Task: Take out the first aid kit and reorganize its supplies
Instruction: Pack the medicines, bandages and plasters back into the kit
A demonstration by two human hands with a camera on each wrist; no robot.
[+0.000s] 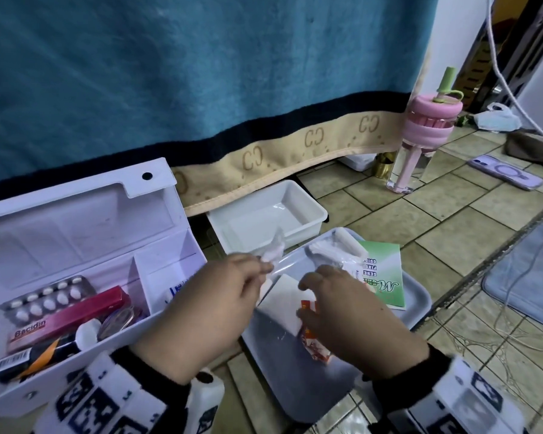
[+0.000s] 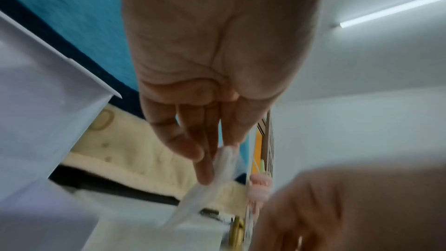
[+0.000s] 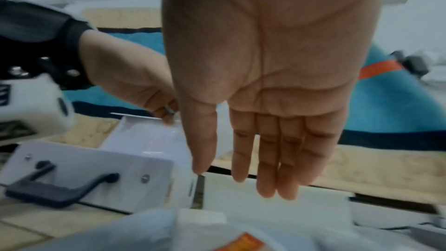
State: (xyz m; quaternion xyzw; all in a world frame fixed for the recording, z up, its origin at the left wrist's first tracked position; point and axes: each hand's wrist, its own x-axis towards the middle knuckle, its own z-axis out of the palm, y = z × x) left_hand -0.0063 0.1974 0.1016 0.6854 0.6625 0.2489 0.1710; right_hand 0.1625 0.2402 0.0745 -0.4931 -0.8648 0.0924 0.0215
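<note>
White gauze packet (image 1: 271,252) pinched in left hand (image 1: 215,303) over the tray's (image 1: 416,303) far-left corner; right hand (image 1: 347,313) hovers there, fingers straight, holding nothing

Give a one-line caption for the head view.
Left hand pinches a clear packet beside the open kit; right hand hovers over the tray.

Left hand (image 1: 220,296) raised, palm down — fingers (image 2: 202,161) and thumb drawn together in a pinch on a small clear packet (image 1: 271,253). Right hand (image 1: 342,305) just beside it, lower, palm down — fingers (image 3: 265,159) straight and close together, holding nothing.
</note>
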